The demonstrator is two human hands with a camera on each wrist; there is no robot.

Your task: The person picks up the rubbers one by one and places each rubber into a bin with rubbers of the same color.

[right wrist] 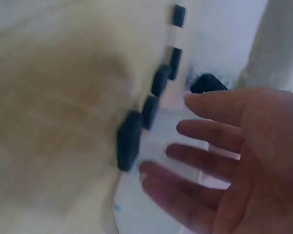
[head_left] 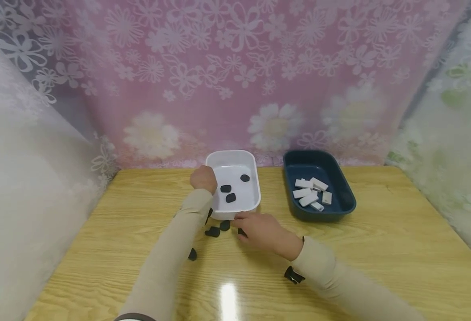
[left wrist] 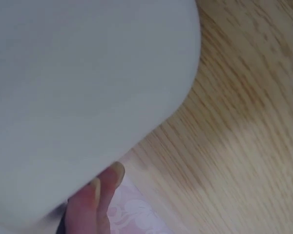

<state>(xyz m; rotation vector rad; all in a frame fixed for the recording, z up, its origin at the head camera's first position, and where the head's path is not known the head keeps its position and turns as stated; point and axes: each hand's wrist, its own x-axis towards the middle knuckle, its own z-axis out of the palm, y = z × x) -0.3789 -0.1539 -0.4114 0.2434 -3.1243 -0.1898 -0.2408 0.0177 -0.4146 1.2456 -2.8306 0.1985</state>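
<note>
At the left rim of a white plastic tub (head_left: 255,167) is my left hand (head_left: 203,178). Two bent fingertips (left wrist: 100,183) show against the tub's wall in the left wrist view, a dark, blurred shape beside them. Whether those fingers grip the rim or a small thing cannot be told. Inside the tub lie several flat black pieces (head_left: 230,197) that look like pebbles. My right hand (head_left: 264,232) is low over the table at the tub's front, its fingers extended and spread apart. Loose black pieces (head_left: 213,231) lie beside it, one partly covered by the hand.
A dark blue tub (head_left: 347,196) stands to the right with several white blocks (head_left: 308,199) inside. Another black piece (head_left: 192,254) lies beside the left sleeve. Behind the wooden table (head_left: 392,249) hangs a pink flowered cloth (head_left: 219,102).
</note>
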